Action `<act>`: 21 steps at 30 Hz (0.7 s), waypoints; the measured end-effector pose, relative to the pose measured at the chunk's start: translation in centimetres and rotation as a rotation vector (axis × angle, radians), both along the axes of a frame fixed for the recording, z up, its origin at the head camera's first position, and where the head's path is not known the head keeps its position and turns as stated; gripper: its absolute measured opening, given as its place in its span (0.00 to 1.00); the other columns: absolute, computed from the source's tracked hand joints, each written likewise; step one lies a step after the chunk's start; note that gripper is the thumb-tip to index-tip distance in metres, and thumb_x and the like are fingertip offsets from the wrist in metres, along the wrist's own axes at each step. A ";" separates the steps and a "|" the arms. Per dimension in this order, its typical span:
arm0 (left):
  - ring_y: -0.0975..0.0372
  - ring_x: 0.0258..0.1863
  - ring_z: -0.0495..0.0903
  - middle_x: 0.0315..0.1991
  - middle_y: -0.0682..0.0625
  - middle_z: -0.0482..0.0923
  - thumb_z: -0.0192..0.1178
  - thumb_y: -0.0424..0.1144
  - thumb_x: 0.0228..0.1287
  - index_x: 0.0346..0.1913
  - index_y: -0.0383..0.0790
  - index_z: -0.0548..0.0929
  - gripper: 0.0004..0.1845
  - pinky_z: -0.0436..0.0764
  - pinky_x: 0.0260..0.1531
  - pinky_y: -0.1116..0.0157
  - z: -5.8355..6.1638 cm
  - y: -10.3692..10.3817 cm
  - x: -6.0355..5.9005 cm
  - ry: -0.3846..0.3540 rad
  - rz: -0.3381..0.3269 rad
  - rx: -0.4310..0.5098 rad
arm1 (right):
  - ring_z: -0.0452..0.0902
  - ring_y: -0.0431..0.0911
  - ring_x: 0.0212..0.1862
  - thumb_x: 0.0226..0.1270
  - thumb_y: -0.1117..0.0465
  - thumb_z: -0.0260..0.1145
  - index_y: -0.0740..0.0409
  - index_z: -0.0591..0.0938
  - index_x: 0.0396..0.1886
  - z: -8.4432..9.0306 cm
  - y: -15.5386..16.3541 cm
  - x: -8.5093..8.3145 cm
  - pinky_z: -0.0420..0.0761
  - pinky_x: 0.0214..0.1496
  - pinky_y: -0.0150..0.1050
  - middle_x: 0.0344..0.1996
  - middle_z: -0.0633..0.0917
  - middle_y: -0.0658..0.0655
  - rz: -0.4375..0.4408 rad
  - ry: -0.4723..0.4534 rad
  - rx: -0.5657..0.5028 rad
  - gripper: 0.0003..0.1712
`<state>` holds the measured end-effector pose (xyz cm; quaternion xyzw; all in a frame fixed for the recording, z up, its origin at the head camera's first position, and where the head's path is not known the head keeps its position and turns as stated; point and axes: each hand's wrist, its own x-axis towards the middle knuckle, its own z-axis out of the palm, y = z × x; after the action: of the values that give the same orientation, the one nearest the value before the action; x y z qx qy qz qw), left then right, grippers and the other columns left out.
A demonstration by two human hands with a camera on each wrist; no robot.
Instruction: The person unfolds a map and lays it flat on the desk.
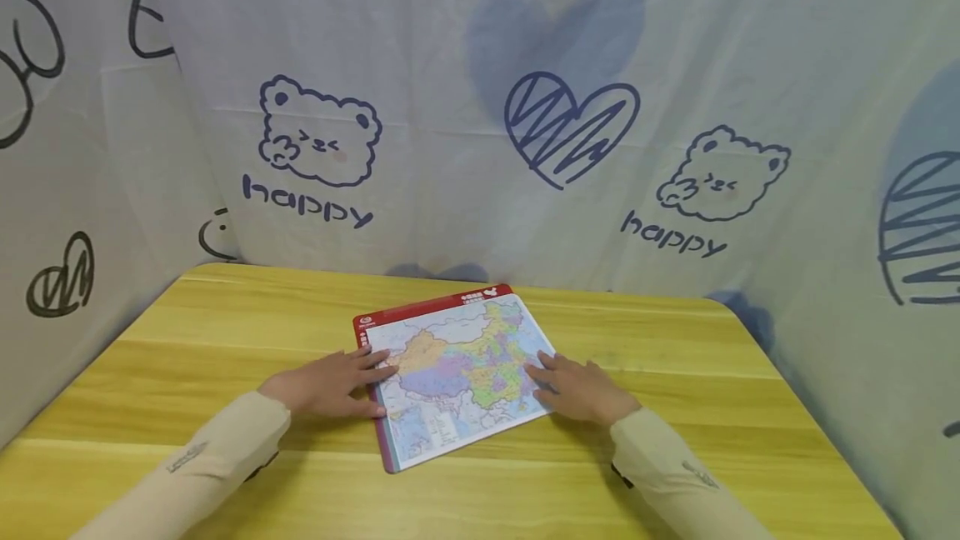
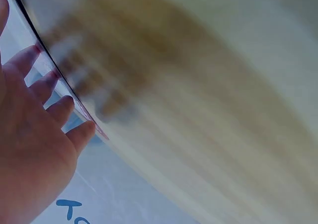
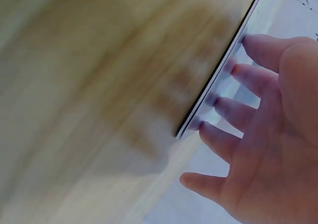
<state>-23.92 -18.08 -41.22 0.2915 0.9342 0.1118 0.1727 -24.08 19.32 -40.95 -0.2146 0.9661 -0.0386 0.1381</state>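
Note:
A flat rectangular map board (image 1: pixel 457 365) with a red top border and rounded corners lies slightly turned on the wooden table. Its printed map shows regions in several colours. My left hand (image 1: pixel 330 383) has its fingers spread, with the fingertips on the board's left edge. On the opposite side, my right hand (image 1: pixel 585 388) touches the right edge with its fingertips. Both wrist views show the board nearly edge-on as a thin strip. There the left hand (image 2: pixel 39 139) and the right hand (image 3: pixel 278 129) hold their fingers extended against it, not wrapped round it.
The yellow wood-grain table (image 1: pixel 675 473) has rounded far corners. A pale cloth (image 1: pixel 450 48) with printed hearts, bears and lettering hangs behind it and along both sides.

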 end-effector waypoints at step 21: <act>0.44 0.68 0.61 0.71 0.40 0.61 0.50 0.65 0.67 0.71 0.45 0.68 0.38 0.64 0.62 0.44 0.4 -0.8 5.0 0.131 -0.214 0.008 | 0.52 0.60 0.72 0.76 0.50 0.52 0.53 0.66 0.72 -0.5 -0.1 -2.5 0.52 0.66 0.69 0.73 0.61 0.58 -0.042 -0.042 -0.029 0.29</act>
<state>-18.96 -18.91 -40.83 0.3969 0.9065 0.0772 0.1213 -26.60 19.24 -41.45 -0.1955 0.9666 -0.0602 0.1544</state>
